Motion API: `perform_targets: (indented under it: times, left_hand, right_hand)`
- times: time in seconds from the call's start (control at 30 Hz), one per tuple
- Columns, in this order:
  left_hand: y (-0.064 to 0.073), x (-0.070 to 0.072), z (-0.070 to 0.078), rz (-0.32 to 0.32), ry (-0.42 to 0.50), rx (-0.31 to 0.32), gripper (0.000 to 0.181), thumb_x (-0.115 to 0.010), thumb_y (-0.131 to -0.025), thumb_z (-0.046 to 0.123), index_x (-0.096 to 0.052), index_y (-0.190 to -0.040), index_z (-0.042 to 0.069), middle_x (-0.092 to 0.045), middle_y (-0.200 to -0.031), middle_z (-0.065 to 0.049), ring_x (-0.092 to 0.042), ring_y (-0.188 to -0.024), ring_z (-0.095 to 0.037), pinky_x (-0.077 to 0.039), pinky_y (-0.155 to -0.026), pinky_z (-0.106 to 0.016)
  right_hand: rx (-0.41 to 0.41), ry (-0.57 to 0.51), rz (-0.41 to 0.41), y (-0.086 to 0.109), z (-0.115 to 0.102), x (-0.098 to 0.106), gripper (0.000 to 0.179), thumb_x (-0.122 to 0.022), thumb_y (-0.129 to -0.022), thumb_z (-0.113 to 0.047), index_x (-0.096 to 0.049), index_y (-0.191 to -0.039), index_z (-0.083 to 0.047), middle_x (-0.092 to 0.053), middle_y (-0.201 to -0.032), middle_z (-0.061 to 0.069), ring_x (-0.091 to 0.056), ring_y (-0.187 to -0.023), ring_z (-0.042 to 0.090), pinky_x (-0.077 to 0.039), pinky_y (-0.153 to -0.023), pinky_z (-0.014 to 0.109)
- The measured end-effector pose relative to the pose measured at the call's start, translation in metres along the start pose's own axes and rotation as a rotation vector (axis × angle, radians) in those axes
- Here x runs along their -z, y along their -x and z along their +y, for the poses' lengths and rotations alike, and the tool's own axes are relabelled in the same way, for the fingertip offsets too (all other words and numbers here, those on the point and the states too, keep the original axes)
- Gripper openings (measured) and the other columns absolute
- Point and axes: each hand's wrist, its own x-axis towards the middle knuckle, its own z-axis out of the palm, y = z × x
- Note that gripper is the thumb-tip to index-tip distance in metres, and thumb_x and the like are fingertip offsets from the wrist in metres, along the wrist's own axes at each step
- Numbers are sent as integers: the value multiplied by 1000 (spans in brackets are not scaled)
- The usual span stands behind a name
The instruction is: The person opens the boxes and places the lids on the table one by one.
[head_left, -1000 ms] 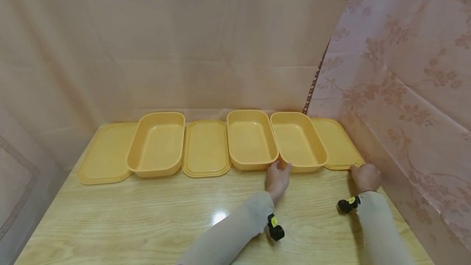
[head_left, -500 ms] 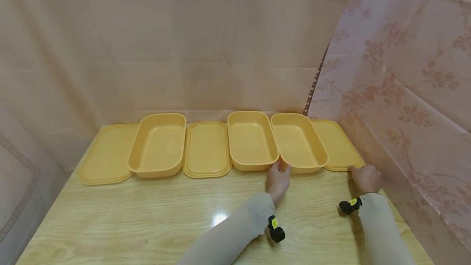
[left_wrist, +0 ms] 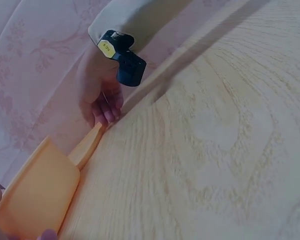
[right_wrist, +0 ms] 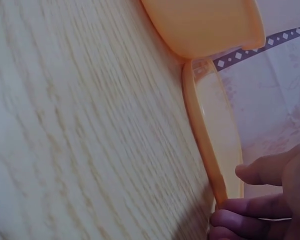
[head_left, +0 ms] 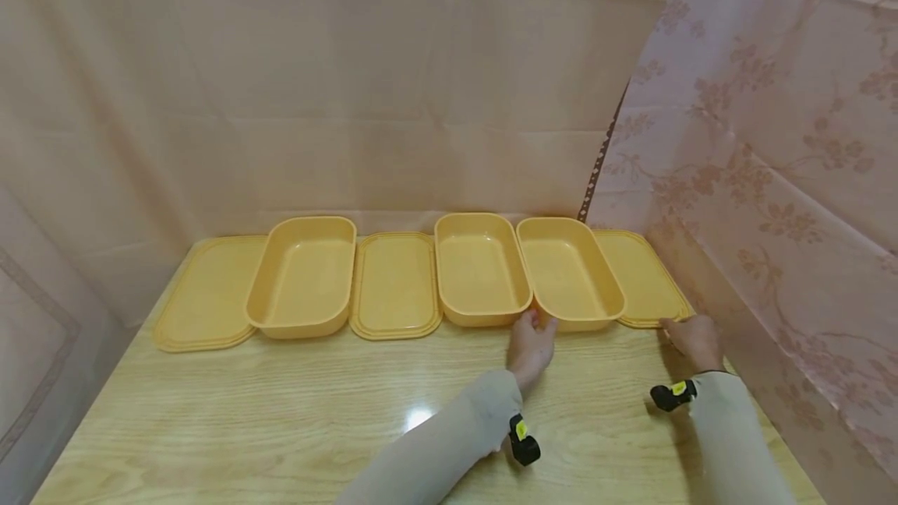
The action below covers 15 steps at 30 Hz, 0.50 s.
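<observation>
My left hand (head_left: 531, 347) touches the near left corner of the rightmost yellow plastic container (head_left: 571, 267), fingers and thumb either side of it. Only fingertips (left_wrist: 47, 234) of this hand show in the left wrist view, close to the container's wall (left_wrist: 40, 195). At the near right corner of the right yellow lid (head_left: 641, 275) is my right hand (head_left: 697, 340). The right wrist view has its fingers against the edge of that lid (right_wrist: 202, 130), with the thumb (right_wrist: 262, 169) apart above it. Part of the lid is hidden behind the container.
Left of the hands, another yellow container (head_left: 480, 267), a lid (head_left: 395, 287), a third container (head_left: 305, 279) and a lid (head_left: 210, 294) form a row along the back of the wooden table (head_left: 295, 419). Cloth curtains (head_left: 393, 84) hang behind and on the right.
My right hand has shifted slightly left and back along the lid's corner. The left hand stays at the container's corner. Containers and lids keep their places; the head view tilts a little.
</observation>
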Motion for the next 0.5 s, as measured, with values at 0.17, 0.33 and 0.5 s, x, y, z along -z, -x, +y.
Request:
perform_targets:
  times: [0.17, 0.33, 0.5]
  left_hand:
    - [-2, 5, 0, -36, -8, -30, 51, -61, -95, 29, -52, -135, -2, -61, -131, -18, -57, -123, -31, -46, -105, -43]
    - [-3, 7, 0, -66, -2, -36, 51, -61, -95, 28, -51, -136, -2, -59, -133, -19, -56, -125, -31, -45, -106, -43]
    - [-1, 10, 2, -84, 6, -43, 50, -60, -96, 25, -51, -135, -5, -58, -133, -21, -55, -125, -33, -45, -106, -43]
  right_hand:
    - [40, -24, -45, 2, -2, 1, 46, -54, -94, -32, -67, -61, -2, -57, -49, -3, -52, -51, 16, -38, -50, 29]
    - [43, -50, -60, 4, -4, 2, 46, -53, -94, -32, -67, -64, 0, -58, -50, -2, -52, -48, 13, -38, -49, 29]
    - [55, -30, -67, 4, -8, 4, 48, -52, -95, -33, -68, -64, 0, -59, -50, -3, -51, -50, 14, -37, -50, 29]
